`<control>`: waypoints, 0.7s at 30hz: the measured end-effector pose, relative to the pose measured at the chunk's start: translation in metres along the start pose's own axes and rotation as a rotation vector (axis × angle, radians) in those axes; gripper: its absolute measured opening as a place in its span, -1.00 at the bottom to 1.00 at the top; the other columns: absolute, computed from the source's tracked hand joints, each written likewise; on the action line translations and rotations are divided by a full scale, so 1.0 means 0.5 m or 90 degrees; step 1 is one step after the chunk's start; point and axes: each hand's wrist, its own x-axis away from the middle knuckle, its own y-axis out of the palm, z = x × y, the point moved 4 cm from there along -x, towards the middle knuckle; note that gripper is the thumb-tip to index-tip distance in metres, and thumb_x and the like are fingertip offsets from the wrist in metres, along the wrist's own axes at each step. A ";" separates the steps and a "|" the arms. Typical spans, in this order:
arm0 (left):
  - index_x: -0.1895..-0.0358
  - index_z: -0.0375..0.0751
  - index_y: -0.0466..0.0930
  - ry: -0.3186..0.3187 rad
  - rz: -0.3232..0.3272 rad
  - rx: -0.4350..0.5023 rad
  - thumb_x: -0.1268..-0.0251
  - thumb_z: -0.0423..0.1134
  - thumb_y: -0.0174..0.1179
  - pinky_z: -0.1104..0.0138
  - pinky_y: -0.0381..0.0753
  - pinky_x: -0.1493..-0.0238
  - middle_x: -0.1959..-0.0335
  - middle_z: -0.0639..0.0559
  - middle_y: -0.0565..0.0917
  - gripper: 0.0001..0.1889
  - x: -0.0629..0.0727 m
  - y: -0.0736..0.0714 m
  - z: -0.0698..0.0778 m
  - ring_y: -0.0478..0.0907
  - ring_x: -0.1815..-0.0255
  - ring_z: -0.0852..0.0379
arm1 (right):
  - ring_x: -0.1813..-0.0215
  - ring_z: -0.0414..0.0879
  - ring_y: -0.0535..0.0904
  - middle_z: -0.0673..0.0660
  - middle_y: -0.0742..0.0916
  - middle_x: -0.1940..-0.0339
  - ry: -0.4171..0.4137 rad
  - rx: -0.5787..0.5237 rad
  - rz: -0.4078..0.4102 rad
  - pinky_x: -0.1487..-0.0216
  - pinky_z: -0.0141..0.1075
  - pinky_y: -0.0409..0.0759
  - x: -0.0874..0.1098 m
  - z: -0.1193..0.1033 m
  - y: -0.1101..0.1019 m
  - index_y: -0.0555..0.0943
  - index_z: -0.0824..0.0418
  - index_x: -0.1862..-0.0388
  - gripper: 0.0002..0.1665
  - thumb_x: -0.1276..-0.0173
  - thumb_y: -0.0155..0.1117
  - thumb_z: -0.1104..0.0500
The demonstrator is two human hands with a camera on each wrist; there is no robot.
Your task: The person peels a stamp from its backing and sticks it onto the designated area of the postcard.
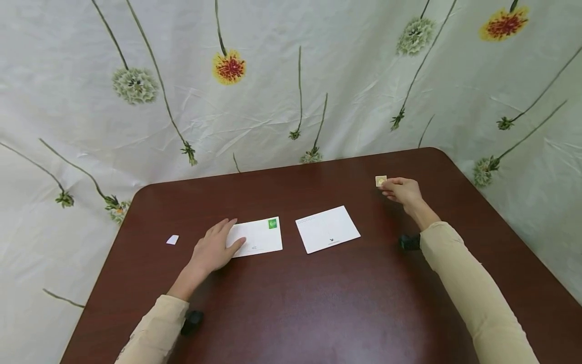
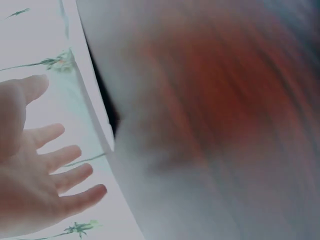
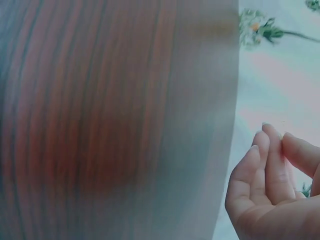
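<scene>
In the head view my left hand (image 1: 213,247) lies over the left end of a white envelope (image 1: 261,242), its fingers spread and the thumb across the paper. A green stamp (image 1: 272,223) sits in that envelope's upper right corner. Spread fingers of the left hand (image 2: 45,170) show in the left wrist view too; the envelope does not. Toward the back right, my right hand (image 1: 404,192) pinches a small pale yellow stamp (image 1: 381,180) by its lower edge. Thumb and fingertips of the right hand (image 3: 272,185) come together in the right wrist view, where the stamp is hardly visible.
A second white envelope (image 1: 327,230), set at a slant, lies between the hands. To the left is a small white paper scrap (image 1: 172,239). The dark brown table (image 1: 291,313) has rounded far corners, and a flowered cloth (image 1: 273,116) hangs behind it.
</scene>
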 end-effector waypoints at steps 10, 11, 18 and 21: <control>-0.22 -0.14 0.51 0.016 0.142 0.122 -0.35 -0.10 0.15 -0.12 0.48 0.17 -0.10 -0.14 0.57 -0.58 0.008 -0.029 0.064 0.51 -0.09 -0.12 | 0.27 -0.20 0.61 -0.05 0.68 0.35 -0.083 0.020 -0.089 0.04 -0.23 0.54 0.045 -0.056 0.075 0.45 0.44 -0.20 -0.54 -0.46 0.12 0.16; -0.20 -0.12 0.54 0.019 0.152 0.133 -0.34 -0.10 0.16 -0.11 0.49 0.20 -0.06 -0.12 0.60 -0.60 0.010 -0.030 0.073 0.53 -0.06 -0.09 | 0.26 -0.18 0.61 -0.03 0.69 0.33 -0.092 0.023 -0.096 0.06 -0.24 0.54 0.051 -0.062 0.083 0.46 0.44 -0.20 -0.55 -0.46 0.13 0.16; -0.05 -0.08 0.65 0.064 0.210 0.189 -0.30 -0.15 0.21 0.03 0.50 0.33 0.20 0.03 0.69 -0.71 0.026 -0.036 0.137 0.61 0.16 0.07 | 0.25 -0.05 0.62 0.17 0.73 0.28 -0.177 0.045 -0.155 0.25 -0.38 0.55 0.108 -0.108 0.151 0.55 0.43 -0.08 -0.65 -0.42 0.17 0.22; -0.01 -0.11 0.66 0.099 0.232 0.227 -0.28 -0.22 0.22 0.12 0.51 0.31 0.28 0.09 0.69 -0.75 0.029 -0.037 0.164 0.62 0.21 0.13 | 0.28 -0.07 0.63 0.24 0.73 0.26 -0.218 0.059 -0.185 0.27 -0.38 0.56 0.139 -0.128 0.180 0.58 0.44 -0.02 -0.70 -0.41 0.18 0.26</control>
